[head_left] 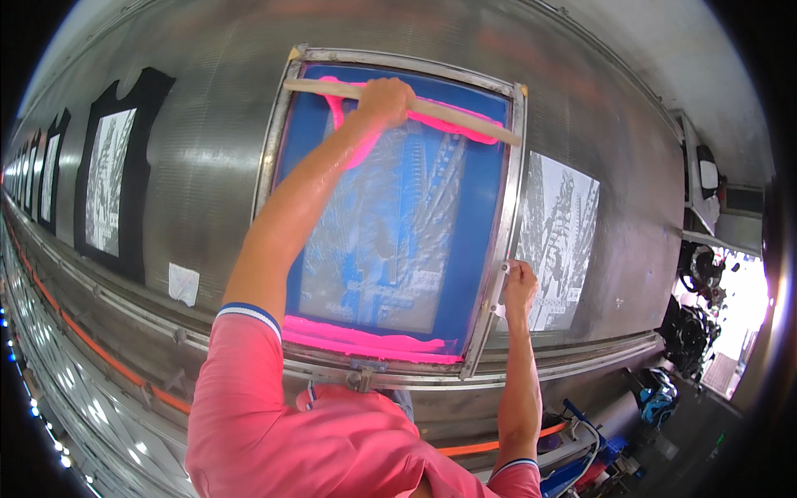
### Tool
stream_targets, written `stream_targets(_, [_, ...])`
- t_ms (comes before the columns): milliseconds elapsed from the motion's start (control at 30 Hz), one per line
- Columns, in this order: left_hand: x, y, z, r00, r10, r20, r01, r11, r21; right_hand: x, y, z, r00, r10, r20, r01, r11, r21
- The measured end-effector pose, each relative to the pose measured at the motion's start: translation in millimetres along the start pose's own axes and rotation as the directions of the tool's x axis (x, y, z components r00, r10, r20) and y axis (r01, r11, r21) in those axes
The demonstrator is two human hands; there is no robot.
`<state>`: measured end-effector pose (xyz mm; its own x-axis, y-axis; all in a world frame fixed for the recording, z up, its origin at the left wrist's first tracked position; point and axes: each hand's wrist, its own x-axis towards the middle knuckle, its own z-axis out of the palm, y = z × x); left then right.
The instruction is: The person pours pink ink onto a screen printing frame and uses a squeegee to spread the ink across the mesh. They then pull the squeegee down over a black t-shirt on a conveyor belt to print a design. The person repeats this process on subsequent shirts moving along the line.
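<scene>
My left hand (387, 101) is closed around the wooden handle of a long squeegee (444, 114), which lies across the far end of a silk-screen frame (415, 68). Bright pink ink (357, 153) is smeared along the squeegee and streaks down beneath my left forearm. The screen's mesh (374, 241) is blue at the borders with a grey, see-through design in the middle. Another band of pink ink (365, 336) runs along the near end. At the frame's right side, my right hand (521, 286) is closed on a small white handle (500, 290).
The frame rests on a long metal table (216, 124). Right of it lies a black-and-white print (558, 241). To the left, several black garment pieces (133, 241) with similar prints form a row. A small white cloth (183, 284) and a metal rail (594, 353) are along the near edge.
</scene>
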<state>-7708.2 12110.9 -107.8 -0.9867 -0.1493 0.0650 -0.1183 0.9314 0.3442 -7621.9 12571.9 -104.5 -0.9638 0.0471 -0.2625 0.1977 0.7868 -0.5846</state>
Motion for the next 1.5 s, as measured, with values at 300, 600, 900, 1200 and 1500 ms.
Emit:
stream_targets(300, [-186.0,59.8,26.2,0.996,0.046,-0.079,-0.053,0.994,-0.094,12.5,15.4,0.0,0.994,-0.105,-0.038,0.105,0.994,-0.002])
stream_targets(600, [-444.2,167.7,22.2,1.0,0.026,-0.016,-0.027,0.996,-0.081,4.5,-10.2,4.2,0.975,-0.207,-0.08,0.203,0.978,-0.057])
stream_targets(900, [-504.2,207.2,12.5,0.999,-0.016,-0.035,0.014,0.997,-0.07,18.2,0.7,-2.2,0.952,-0.253,-0.172,0.249,0.967,-0.046])
stream_targets(1200, [-438.6,194.8,8.7,0.954,-0.102,0.282,0.115,0.993,-0.032,32.1,31.0,-9.4,0.962,-0.182,-0.206,0.2,0.977,0.069])
stream_targets(1500, [-448.3,174.6,6.6,0.947,-0.149,0.285,0.153,0.988,0.007,37.7,44.0,28.5,0.944,-0.251,-0.216,0.275,0.957,0.088])
